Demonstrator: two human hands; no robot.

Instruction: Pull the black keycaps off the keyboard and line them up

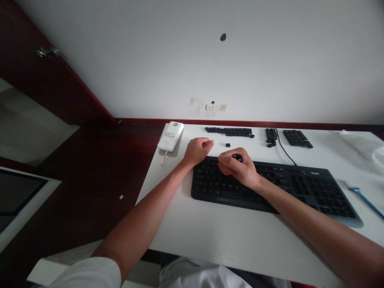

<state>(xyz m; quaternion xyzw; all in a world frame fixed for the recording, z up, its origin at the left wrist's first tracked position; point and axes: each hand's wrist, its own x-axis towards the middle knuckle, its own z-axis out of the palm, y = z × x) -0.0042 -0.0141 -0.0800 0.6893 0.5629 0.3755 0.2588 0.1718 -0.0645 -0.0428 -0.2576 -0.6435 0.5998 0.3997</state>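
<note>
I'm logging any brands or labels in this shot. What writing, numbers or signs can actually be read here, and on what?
No text can be read.
White power bank: dark print lines, too small and blurred.
Black keyboard: key legends and a pale mark near its top edge, illegible.
Loose keycaps on the white table: legends too small to read.

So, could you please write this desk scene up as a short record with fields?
left hand: left hand, closed in a fist, rests at the keyboard's far left corner
right hand: right hand over the keyboard, pinching a small black keycap
loose parts: single keycap; rows of removed keycaps near the wall
other items: white power bank; blue tool
surface: white table
</note>
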